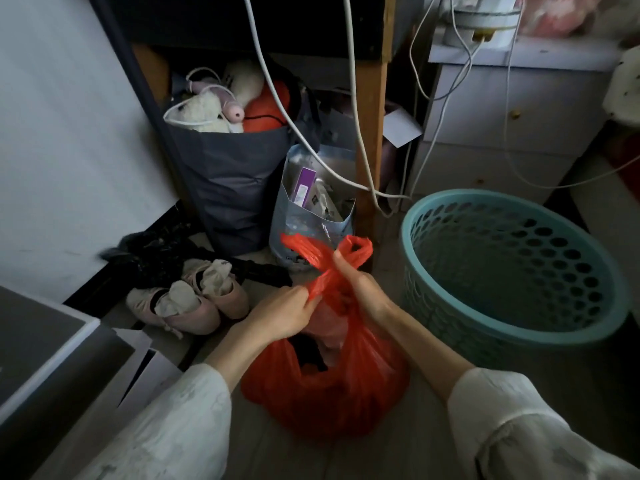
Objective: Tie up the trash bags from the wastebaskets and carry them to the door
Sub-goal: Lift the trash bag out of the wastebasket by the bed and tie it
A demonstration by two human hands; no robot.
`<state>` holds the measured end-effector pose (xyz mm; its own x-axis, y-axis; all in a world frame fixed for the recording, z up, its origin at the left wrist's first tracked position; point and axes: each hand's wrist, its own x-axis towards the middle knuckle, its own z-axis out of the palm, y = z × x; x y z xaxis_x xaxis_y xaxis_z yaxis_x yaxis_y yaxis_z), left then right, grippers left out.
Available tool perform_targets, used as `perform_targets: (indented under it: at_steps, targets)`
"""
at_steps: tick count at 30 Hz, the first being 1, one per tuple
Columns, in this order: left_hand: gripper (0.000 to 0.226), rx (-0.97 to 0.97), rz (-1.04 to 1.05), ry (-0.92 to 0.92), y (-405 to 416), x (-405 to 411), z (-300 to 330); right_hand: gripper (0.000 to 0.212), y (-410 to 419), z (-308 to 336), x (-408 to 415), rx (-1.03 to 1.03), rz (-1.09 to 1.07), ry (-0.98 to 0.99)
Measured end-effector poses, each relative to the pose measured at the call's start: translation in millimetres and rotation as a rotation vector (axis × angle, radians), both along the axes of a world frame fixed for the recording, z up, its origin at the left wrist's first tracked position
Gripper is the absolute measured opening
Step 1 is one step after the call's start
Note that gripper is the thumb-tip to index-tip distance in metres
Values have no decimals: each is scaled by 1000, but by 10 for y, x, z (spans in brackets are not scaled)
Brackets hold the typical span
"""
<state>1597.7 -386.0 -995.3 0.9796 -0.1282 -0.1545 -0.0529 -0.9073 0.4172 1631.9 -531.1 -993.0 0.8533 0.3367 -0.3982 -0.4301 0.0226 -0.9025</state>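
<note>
Red trash bag (325,386) on floor beside teal wastebasket (512,271), left hand (284,313) and right hand (360,285) close together, each clamped on a crossed bag handle (356,249), pink shoes (194,299) nearby

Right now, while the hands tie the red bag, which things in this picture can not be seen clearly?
Head view only:
- Knot of the red bag: covered by the left hand and right hand, so whether it is finished cannot be told.
- Bag contents: only dark shapes show through the opening.
- Teal wastebasket: its far outer side is hidden by its own wall.
- The door: outside the frame.
</note>
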Motion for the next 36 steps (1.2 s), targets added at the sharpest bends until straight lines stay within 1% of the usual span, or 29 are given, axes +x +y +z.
perform_targets:
  at_steps: [1,2,4,5,6,7,9,11,13,15,17,19,21,23,24,26,27,30,32,34,36]
  targets:
    - [36,-43,-4,13,4,11,-14,47,8,21,9,38,-62,47]
    - [32,-157,15,50,16,15,-18,45,3,54,12,113,-107,102]
    - [21,-556,98,192,38,-18,46,45,-31,118,5,231,-93,145]
    - [20,-744,145,258,60,-31,86,45,-57,154,-16,232,-54,132]
    - [23,-890,184,301,98,-35,113,45,-88,176,-34,181,-9,97]
    - [25,-990,223,312,133,-29,131,47,-121,190,-54,99,43,41]
    - [18,-1063,269,318,184,9,153,51,-168,231,-89,-60,163,-87]
    - [19,-1068,314,339,190,32,171,42,-200,238,-84,-211,260,-216]
    - [16,-1078,342,335,165,33,200,31,-250,217,-60,-451,314,-414]
    - [14,-1088,283,325,133,15,255,24,-301,194,-42,-654,280,-598]
    - [8,-1114,221,308,86,-5,308,18,-321,199,-52,-694,156,-681]
    - [16,-1127,240,290,33,-1,322,14,-305,187,-33,-601,8,-646]
    - [22,-1140,296,291,-25,-1,340,11,-245,175,-23,-385,-96,-510]
    - [22,-1156,335,287,-65,-14,323,12,-206,197,-17,-141,-151,-363]
    - [22,-1147,356,256,-58,-25,307,15,-206,216,-15,-51,-161,-309]
    - [23,-1106,398,113,-16,-24,283,19,-219,250,-22,69,-162,-213]
    - [22,-1136,421,38,1,-20,293,18,-225,265,-31,99,-153,-178]
    - [23,-1415,488,-97,3,-1,376,13,-226,269,-56,114,-116,-153]
    - [29,-1474,554,-204,-19,19,400,13,-188,283,-79,126,-93,-166]
    - [28,-1534,674,-282,-37,39,394,11,-144,309,-104,132,-66,-199]
    - [25,-1595,797,-317,-23,60,358,11,-93,350,-138,112,-45,-244]
